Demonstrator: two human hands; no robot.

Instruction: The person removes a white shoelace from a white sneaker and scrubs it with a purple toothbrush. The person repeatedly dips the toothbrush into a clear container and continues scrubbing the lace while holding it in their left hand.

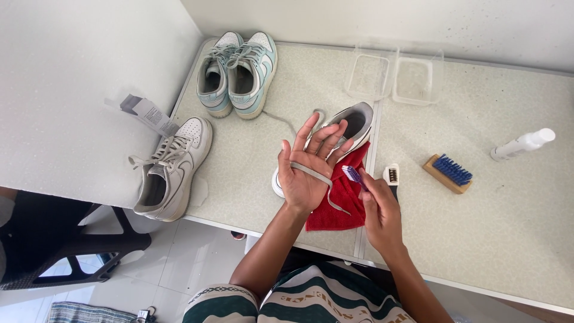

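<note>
A lace (314, 174) lies across my left hand (305, 173), above a shoe (353, 125) on a cloth (341, 203). My right hand (379, 212) holds a toothbrush (354, 175) just beside it. A wooden brush (448, 173) and spray bottle (522, 144) lie right; a pair of shoes (237, 73) sits far left.

The left hand (308, 173), palm open, carries a grey shoelace (315, 176) while the right hand (379, 209) grips a small blue-bristled brush (353, 175).

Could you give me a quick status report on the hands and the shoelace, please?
Left hand open, grey shoelace across palm. Right hand gripping small brush beside it. Nothing between them.
</note>
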